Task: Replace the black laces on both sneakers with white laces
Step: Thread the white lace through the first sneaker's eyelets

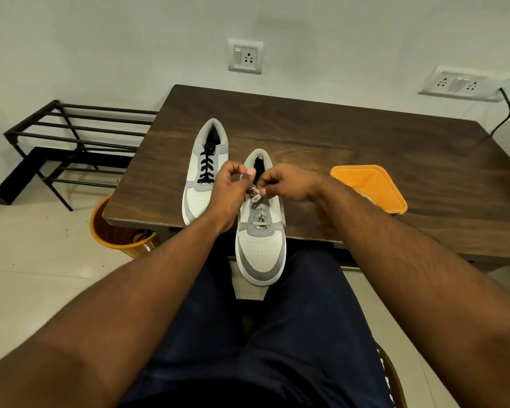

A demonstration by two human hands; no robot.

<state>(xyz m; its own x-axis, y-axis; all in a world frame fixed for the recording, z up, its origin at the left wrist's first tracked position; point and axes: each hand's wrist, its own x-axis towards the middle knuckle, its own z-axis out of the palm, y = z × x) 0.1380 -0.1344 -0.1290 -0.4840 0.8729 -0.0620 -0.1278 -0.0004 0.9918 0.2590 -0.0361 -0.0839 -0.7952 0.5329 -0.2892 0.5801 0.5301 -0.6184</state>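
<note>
- Overhung the near edge of the dark wooden table by the toe: the near sneaker, threaded with a white lace.
- Pinched that lace at the top eyelets, fingers curled: left hand and right hand.
- Lay just beside, fully on the table, in black laces: the far sneaker.
- Sat near the right edge: an orange tray, contents not discernible.
- Stood on the tiled floor beneath the left corner: an orange bucket; beyond, a black rack by the wall.

Dark wooden table underneath; orange lid lying flat just right of the fingers; orange bin on the floor down-left; black metal rack far left; wall sockets beyond.
</note>
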